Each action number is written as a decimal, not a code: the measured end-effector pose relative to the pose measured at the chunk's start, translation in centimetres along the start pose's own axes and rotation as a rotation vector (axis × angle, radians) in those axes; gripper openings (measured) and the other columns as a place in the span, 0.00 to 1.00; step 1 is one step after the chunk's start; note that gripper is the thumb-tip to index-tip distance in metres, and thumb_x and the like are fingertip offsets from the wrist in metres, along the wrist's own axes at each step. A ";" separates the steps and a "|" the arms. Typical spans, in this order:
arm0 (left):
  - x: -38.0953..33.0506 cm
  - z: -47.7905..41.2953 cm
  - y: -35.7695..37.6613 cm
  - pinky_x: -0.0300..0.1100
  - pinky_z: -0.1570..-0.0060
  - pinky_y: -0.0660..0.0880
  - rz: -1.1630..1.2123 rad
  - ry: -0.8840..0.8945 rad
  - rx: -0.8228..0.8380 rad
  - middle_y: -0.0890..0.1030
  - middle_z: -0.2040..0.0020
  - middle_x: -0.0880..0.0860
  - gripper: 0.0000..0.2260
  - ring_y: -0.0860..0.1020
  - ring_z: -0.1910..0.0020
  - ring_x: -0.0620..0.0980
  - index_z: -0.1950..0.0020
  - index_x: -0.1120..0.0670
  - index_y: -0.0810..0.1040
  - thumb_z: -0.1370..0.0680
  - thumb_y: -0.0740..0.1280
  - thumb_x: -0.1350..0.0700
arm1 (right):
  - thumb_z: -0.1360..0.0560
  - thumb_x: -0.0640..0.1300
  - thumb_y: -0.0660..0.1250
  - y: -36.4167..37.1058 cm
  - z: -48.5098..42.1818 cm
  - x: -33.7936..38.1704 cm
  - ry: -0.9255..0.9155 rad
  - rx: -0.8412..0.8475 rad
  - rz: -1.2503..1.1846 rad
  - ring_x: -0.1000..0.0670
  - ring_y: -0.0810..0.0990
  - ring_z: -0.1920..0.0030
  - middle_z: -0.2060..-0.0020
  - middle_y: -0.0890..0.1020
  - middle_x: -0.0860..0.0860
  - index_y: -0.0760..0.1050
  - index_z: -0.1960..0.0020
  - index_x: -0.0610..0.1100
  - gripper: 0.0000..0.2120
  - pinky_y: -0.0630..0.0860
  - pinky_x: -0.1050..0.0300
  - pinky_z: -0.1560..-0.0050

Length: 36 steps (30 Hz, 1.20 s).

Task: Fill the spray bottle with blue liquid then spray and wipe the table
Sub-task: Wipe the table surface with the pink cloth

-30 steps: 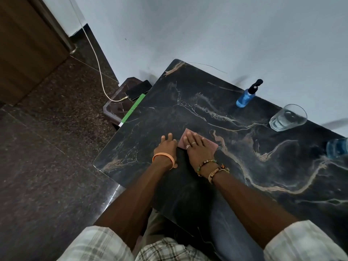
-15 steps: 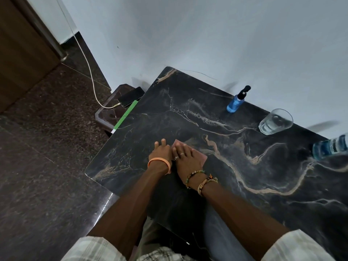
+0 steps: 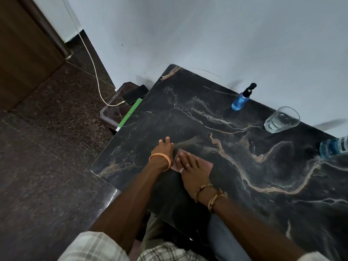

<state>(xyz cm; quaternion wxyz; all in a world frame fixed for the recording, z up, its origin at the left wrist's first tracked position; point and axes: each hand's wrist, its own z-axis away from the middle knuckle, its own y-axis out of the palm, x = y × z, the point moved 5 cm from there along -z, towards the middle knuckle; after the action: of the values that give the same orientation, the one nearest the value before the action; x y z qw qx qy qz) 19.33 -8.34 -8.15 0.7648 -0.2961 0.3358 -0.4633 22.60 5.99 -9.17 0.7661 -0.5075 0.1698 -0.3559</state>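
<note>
spray bottle [image 3: 242,99] filled and parked, the flat right hand [image 3: 190,165] presses a cloth [image 3: 206,163] to the table [image 3: 244,166], left hand [image 3: 163,149] flat beside, apparently mid-wipe.

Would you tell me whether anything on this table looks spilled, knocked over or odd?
Nothing stands out. The spray bottle and the glass stand upright by the wall, no puddle shows on the table, and the pink cloth lies flat under the right hand. The large bottle at the right edge is cropped, so I cannot judge it.
</note>
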 end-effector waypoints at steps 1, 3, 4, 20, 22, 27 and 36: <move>0.3 -0.3 -0.3 0.57 0.36 0.71 0.003 0.006 -0.010 0.61 0.25 0.61 0.30 0.67 0.31 0.64 0.27 0.58 0.64 0.26 0.72 0.59 | 0.18 0.45 0.50 -0.6 -0.6 -0.8 -0.022 -0.021 0.015 0.41 0.43 0.22 0.21 0.43 0.46 0.42 0.20 0.46 0.30 0.47 0.43 0.24; 0.8 -0.9 -1.0 0.53 0.35 0.71 0.038 0.009 -0.008 0.69 0.29 0.60 0.27 0.72 0.34 0.61 0.28 0.57 0.68 0.26 0.70 0.58 | 0.18 0.43 0.51 -1.8 -1.7 -2.6 0.033 -0.042 -0.001 0.42 0.44 0.22 0.21 0.44 0.47 0.43 0.20 0.46 0.30 0.48 0.43 0.23; 1.0 -1.0 -1.4 0.51 0.36 0.72 0.057 0.015 -0.002 0.72 0.30 0.58 0.26 0.73 0.35 0.60 0.29 0.55 0.72 0.27 0.70 0.59 | 0.19 0.43 0.50 -2.0 -1.7 -3.3 0.097 -0.042 -0.041 0.43 0.44 0.22 0.21 0.44 0.48 0.44 0.20 0.47 0.29 0.48 0.43 0.24; 8.3 0.7 -3.6 0.46 0.53 0.80 1.142 -0.239 -0.455 0.84 0.51 0.57 0.07 0.80 0.57 0.51 0.44 0.59 0.81 0.21 0.66 0.62 | 0.19 0.41 0.49 -1.3 -1.8 -0.2 0.127 -0.032 -0.122 0.43 0.43 0.22 0.21 0.44 0.50 0.46 0.20 0.48 0.28 0.46 0.42 0.24; 9.6 1.5 -3.8 0.43 0.56 0.80 1.223 -0.270 -0.524 0.84 0.53 0.55 0.05 0.81 0.58 0.49 0.47 0.55 0.80 0.21 0.66 0.60 | 0.19 0.41 0.50 -0.4 -0.5 -0.3 0.187 -0.041 -0.158 0.42 0.41 0.22 0.21 0.42 0.49 0.44 0.20 0.47 0.30 0.45 0.40 0.24; 10.5 2.1 -2.7 0.43 0.54 0.81 1.163 -0.282 -0.530 0.85 0.52 0.55 0.06 0.82 0.59 0.49 0.46 0.55 0.80 0.21 0.67 0.60 | 0.20 0.42 0.53 1.4 2.5 3.8 0.017 -0.002 -0.072 0.38 0.44 0.22 0.21 0.43 0.46 0.45 0.20 0.45 0.31 0.45 0.36 0.25; 9.0 2.3 -1.0 0.53 0.45 0.79 0.921 -0.263 -0.430 0.84 0.51 0.55 0.07 0.82 0.52 0.53 0.45 0.55 0.82 0.23 0.70 0.59 | 0.18 0.44 0.49 -2.5 -4.4 5.3 -0.081 0.003 0.016 0.42 0.44 0.22 0.21 0.45 0.49 0.45 0.20 0.48 0.28 0.47 0.40 0.24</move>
<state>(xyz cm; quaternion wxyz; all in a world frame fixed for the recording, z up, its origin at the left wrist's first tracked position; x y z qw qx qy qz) 23.70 -16.60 -8.16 0.8468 -0.3239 0.4198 0.0415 22.59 -1.25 -8.22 0.7759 -0.5189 0.1422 -0.3295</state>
